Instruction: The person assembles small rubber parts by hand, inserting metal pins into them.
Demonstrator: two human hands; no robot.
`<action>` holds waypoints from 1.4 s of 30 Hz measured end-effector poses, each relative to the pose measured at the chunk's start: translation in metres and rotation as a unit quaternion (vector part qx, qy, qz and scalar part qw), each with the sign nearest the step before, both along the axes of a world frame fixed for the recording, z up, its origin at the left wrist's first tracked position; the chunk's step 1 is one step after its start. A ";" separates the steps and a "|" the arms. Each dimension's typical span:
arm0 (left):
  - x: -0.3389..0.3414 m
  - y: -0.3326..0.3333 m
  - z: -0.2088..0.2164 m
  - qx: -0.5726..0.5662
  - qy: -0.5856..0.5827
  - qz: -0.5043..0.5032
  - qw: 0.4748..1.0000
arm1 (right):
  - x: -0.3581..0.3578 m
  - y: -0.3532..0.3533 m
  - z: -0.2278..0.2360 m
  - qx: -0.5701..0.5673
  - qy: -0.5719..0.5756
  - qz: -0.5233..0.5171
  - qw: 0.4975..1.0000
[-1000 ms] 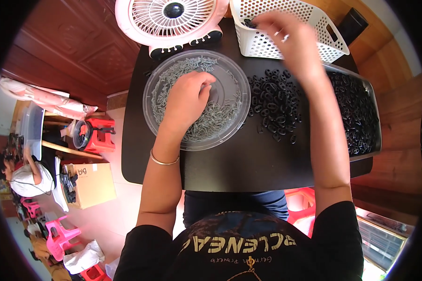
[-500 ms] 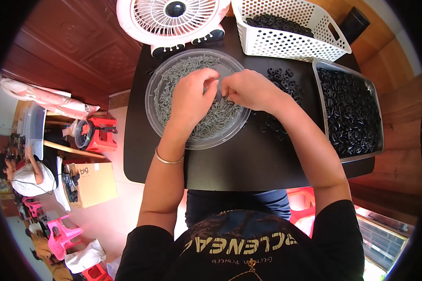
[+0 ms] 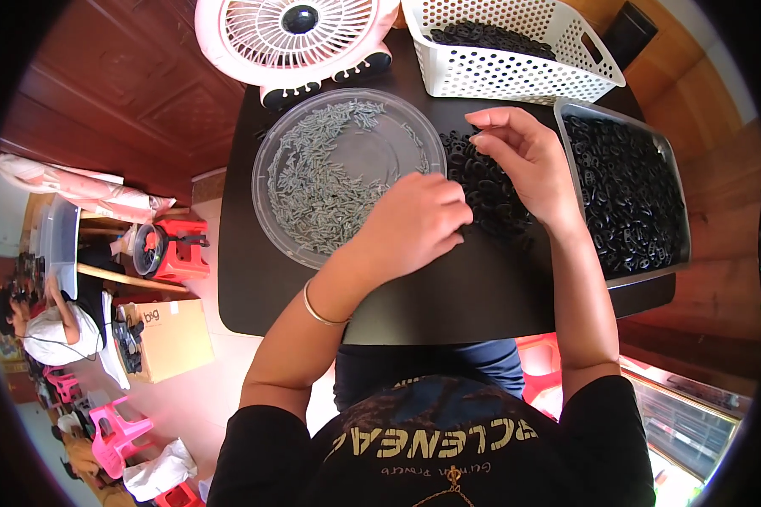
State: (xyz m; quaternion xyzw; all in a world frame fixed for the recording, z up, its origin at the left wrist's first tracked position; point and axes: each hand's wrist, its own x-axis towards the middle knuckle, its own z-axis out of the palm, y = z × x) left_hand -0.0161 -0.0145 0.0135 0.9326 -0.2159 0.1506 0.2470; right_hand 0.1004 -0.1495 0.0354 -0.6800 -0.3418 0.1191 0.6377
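My left hand (image 3: 414, 224) sits curled at the dish (image 3: 347, 173) rim, fingers together, maybe pinching a grey pin. My right hand (image 3: 524, 165) rests on the ring pile (image 3: 486, 190), fingers loosely apart, to pick one.

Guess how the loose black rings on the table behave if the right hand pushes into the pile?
The black rings lie loose in a heap on the flat table, so a push from the right hand probably spreads them rather than moving them as one. They look small and likely light. Being round, any tipped on edge may roll.
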 end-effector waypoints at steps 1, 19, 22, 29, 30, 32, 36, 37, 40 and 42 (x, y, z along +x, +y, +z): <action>-0.001 -0.004 -0.002 0.045 0.005 0.001 0.999 | -0.002 -0.003 0.000 0.000 0.001 -0.001 1.000; 0.009 -0.023 -0.012 -0.001 -0.029 0.053 0.998 | 0.002 -0.015 -0.018 0.038 0.120 0.031 0.992; 0.006 -0.015 -0.005 -0.370 0.094 0.086 0.920 | 0.001 -0.015 -0.018 0.051 0.100 0.032 0.993; 0.008 0.002 0.001 -0.644 0.191 0.056 0.739 | -0.013 -0.012 -0.011 0.073 0.119 0.089 0.986; 0.008 0.002 0.001 -0.645 0.190 0.056 0.738 | -0.015 -0.012 -0.011 0.074 0.107 0.085 0.988; 0.007 0.002 0.001 -0.666 0.196 0.049 0.718 | -0.016 -0.011 -0.011 0.046 0.074 0.072 0.994; 0.008 0.001 0.002 -0.671 0.196 0.051 0.713 | -0.016 -0.010 -0.015 0.079 0.034 0.085 0.993; 0.008 0.000 0.002 -0.674 0.195 0.050 0.711 | -0.017 -0.010 -0.014 0.077 0.055 0.089 0.992; 0.008 0.000 0.001 -0.680 0.193 0.049 0.705 | -0.019 -0.010 -0.011 0.082 0.062 0.093 0.990; 0.007 0.001 0.001 -0.683 0.192 0.047 0.703 | -0.019 -0.009 -0.011 0.075 0.052 0.088 0.992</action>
